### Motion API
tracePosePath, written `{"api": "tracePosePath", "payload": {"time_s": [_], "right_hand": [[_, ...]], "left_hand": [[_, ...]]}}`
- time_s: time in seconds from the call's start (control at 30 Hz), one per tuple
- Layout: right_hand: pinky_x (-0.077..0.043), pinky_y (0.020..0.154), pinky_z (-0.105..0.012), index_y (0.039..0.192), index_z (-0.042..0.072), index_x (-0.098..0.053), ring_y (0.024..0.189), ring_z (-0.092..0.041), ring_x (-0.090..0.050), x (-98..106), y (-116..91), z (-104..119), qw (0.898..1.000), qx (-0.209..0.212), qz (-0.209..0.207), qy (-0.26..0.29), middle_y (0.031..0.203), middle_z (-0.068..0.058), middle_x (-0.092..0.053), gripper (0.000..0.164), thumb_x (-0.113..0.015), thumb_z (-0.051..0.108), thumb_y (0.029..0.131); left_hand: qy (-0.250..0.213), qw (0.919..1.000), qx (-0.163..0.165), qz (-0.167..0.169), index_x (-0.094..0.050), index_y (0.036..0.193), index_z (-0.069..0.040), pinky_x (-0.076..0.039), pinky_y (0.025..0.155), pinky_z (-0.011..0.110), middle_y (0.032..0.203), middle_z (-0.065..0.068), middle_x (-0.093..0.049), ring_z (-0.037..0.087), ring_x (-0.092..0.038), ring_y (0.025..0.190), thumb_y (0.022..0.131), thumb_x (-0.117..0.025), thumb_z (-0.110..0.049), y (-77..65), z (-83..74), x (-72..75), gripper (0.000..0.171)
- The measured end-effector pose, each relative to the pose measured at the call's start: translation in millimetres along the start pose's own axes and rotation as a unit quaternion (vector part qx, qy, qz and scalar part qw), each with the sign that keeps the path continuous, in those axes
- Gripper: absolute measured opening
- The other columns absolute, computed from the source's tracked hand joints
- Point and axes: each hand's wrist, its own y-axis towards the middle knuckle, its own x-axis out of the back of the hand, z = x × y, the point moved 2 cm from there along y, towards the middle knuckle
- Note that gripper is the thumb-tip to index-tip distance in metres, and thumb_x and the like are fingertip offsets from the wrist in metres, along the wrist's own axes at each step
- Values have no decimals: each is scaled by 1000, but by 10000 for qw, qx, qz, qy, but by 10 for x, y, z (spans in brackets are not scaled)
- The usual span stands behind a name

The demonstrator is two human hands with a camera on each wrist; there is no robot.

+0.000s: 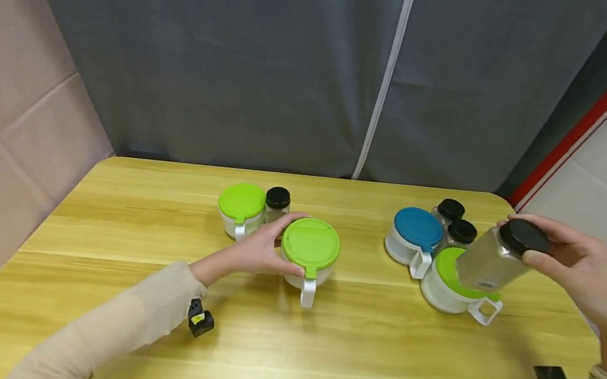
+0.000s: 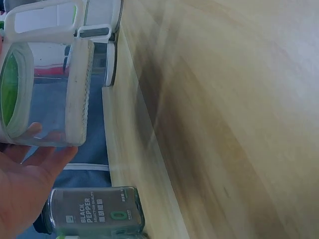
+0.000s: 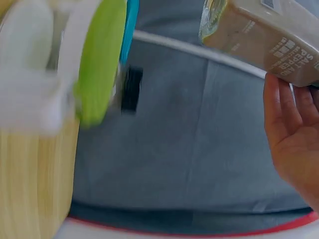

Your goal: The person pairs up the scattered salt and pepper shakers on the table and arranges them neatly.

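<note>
My left hand grips a clear seasoning pot with a green lid and white handle. In the left wrist view, the pot's base shows a gap from the tabletop. A black pepper jar stands close by that hand. My right hand holds a salt and pepper jar by its black cap, thumb on one side and fingers on the other. The jar is tilted, raised over another green-lidded pot and overlapping its lid in the head view.
At the left back, a green-lidded pot stands beside the black-capped pepper jar. A blue-lidded pot and two black-capped jars cluster on the right. A grey curtain hangs behind the wooden table.
</note>
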Motion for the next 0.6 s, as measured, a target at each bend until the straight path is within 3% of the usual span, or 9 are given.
{"api": "tracePosePath", "payload": {"time_s": [0.13, 0.27, 0.5, 0.6], "right_hand": [[-44, 74, -17, 123, -10, -42, 96, -14, -53, -187, 105, -43, 9985, 104, 382, 382, 116, -6, -55, 43, -44, -21, 82], [-45, 69, -17, 124, -4, -45, 86, -13, -54, -367, 168, -101, 9986, -3, 529, -2, 115, -3, -54, 43, -47, -17, 83], [-46, 72, -21, 126, 1, -45, 88, -14, -56, -668, 246, -232, 9965, -382, 715, -218, 109, -2, -56, 43, -50, -9, 85], [-47, 72, -22, 126, 0, -45, 88, -15, -56, -782, 277, -292, 9956, -475, 785, -174, 105, -4, -58, 42, -52, -7, 85]], "left_hand": [[-90, 9999, -28, 68, -27, 136, -11, -40, 87, 31, 127, 8, -40, 19, -44, 110, 66, -79, -21, 17, 22, 8, 87], [-124, 9999, -46, 107, -27, 136, -12, -40, 87, 30, 126, 7, -41, 17, -44, 110, 66, -78, -23, 51, 71, -11, 87], [-188, 9998, 8, 107, -27, 136, -11, -39, 88, 33, 127, 9, -41, 20, -43, 111, 67, -77, -13, 128, 161, -53, 85], [-182, 9997, 90, 145, -26, 135, -6, -38, 88, 35, 127, 13, -40, 22, -43, 112, 69, -76, -10, 122, 60, -47, 83]]}}
